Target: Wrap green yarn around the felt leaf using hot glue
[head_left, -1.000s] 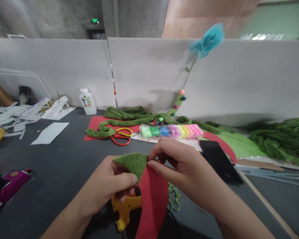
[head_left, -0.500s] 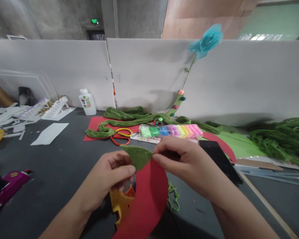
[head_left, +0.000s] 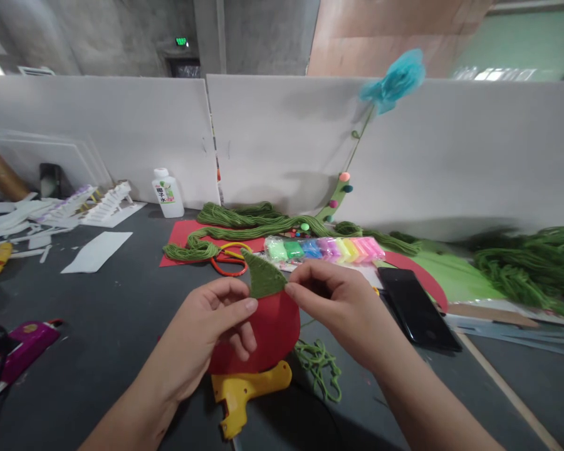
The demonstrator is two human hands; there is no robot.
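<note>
My right hand (head_left: 331,300) pinches the right edge of a red paper piece (head_left: 272,332) between thumb and index finger. A pointed tip (head_left: 264,275) on that piece is covered in green yarn. At its left edge, my left hand (head_left: 216,319) is closed, thumb and index finger at the lower corner of the green part, other fingers curled below. The piece hangs above the table. Underneath lies a yellow glue gun (head_left: 249,388), partly covered by the red paper. A loose tangle of green yarn (head_left: 322,369) sits to its right.
Behind my hands are green yarn skeins (head_left: 244,222), scissors (head_left: 230,268) and a pack of coloured clay (head_left: 326,248). A black phone (head_left: 418,310) lies right. A white bottle (head_left: 169,194) stands back left, and a purple power strip (head_left: 26,351) is at the left.
The red paper has swung and tilted, so its green tip points up and its lower part has moved left and away. More of the glue gun shows below it.
</note>
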